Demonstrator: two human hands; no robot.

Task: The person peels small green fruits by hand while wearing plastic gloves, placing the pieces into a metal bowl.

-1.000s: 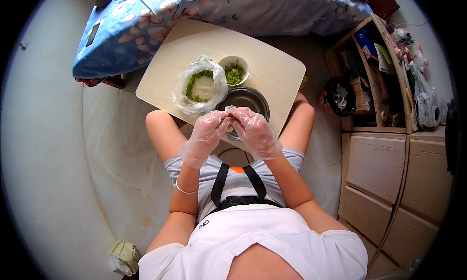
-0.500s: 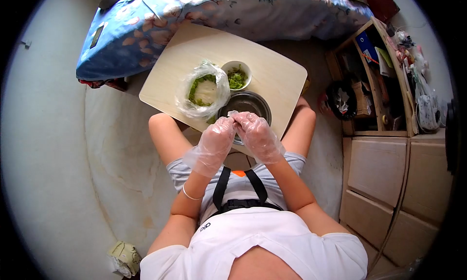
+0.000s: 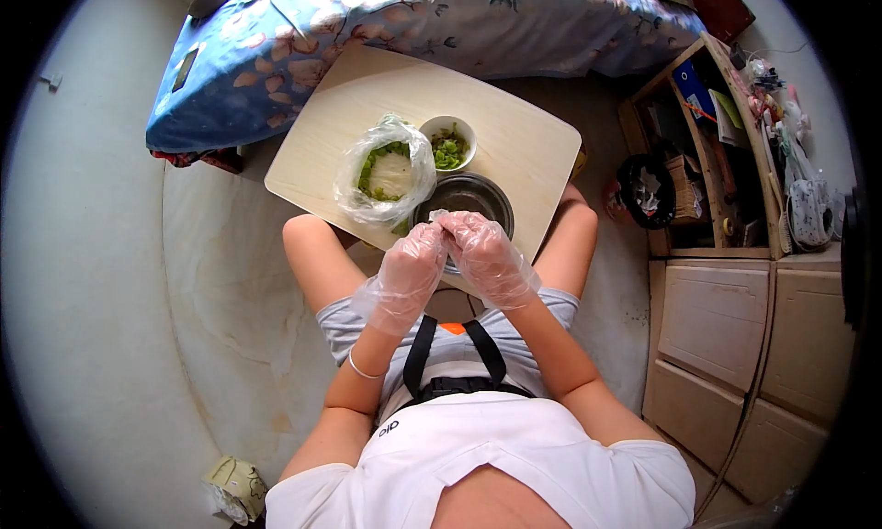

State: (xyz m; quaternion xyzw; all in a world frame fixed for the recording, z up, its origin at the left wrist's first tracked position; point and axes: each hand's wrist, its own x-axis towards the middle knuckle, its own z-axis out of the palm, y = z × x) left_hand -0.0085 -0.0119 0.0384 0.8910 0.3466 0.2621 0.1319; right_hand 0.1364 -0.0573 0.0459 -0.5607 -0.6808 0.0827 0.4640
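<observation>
Left hand (image 3: 411, 264), right hand (image 3: 484, 253): gloved, fingers meeting; whether gripping anything, cannot tell
Metal bowl (image 3: 469, 194): on bench (image 3: 528, 143), partly hidden by hands
Plastic bag (image 3: 346, 182): greens (image 3: 368, 174) inside

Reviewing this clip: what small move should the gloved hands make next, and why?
Probably ease the left hand and right hand slightly apart over the metal bowl. They meet above its near side, hiding whatever they may pinch, and the bowl beneath would likely catch anything that drops.
</observation>
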